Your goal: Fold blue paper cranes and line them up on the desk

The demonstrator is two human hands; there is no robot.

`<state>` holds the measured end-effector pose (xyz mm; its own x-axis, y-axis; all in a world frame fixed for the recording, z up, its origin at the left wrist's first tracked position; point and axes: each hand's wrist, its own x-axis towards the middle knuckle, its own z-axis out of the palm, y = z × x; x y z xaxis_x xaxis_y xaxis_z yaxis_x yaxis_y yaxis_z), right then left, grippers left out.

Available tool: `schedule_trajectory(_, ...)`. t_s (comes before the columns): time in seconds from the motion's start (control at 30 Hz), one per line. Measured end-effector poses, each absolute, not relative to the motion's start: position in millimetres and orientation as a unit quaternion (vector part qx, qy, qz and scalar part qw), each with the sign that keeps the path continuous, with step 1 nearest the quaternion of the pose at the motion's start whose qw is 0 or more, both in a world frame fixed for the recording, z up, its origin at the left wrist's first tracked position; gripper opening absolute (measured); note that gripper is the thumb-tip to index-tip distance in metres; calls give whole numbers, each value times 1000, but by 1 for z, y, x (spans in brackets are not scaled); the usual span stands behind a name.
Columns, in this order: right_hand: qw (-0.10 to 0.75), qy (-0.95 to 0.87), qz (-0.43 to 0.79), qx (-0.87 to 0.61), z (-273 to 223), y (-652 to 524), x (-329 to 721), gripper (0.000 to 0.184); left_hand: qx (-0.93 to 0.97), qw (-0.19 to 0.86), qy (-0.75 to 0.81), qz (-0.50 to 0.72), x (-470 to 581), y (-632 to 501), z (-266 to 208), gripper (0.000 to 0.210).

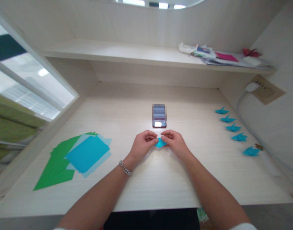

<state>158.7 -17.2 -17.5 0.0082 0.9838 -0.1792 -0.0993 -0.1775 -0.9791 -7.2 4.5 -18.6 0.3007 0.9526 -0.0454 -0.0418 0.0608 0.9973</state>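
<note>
Between my two hands, low over the middle of the desk, is a small piece of folded blue paper [160, 143]. My left hand [146, 141] pinches its left side between thumb and fingers. On the other side, my right hand [172, 139] grips the paper in the same way. The fingertips cover its upper corners, so its full shape is partly hidden. Just beyond the hands lies a phone [159, 124], its screen mostly blurred out. A bracelet [125, 168] circles my left wrist.
Blue paper sheets [89, 153] overlap green sheets [57, 159] on the left. Several folded blue paper cranes [233, 127] line the right side, near a white cable [250, 129] and wall socket [267, 89]. A shelf [137, 52] with papers [216, 56] crosses the back.
</note>
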Motion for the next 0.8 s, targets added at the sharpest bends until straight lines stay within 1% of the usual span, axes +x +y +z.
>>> schedule_trajectory(0.23, 487, -476, 500, -536, -19, -17, 158, 16, 539, 596, 420, 422, -8, 5, -21, 22)
schedule_trajectory(0.5, 469, -457, 540, -529, -23, -15, 163, 16, 532, 613, 427, 399, -9, 3, -14, 20)
schedule_trajectory(0.6, 471, -474, 525, -528, -21, -15, 164, 15, 543, 605, 432, 390, -9, 4, -14, 22)
schedule_trajectory(0.67, 489, -503, 459, -546, -18, -17, 165, 15, 552, 584, 442, 399, -10, 5, -15, 24)
schedule_trajectory(0.77, 521, -545, 279, -596, -9, -23, 163, 19, 564, 531, 463, 431, -11, 6, -16, 25)
schedule_trajectory(0.8, 520, -558, 245, -598, -7, -25, 162, 20, 566, 513, 469, 443, -11, 6, -16, 25)
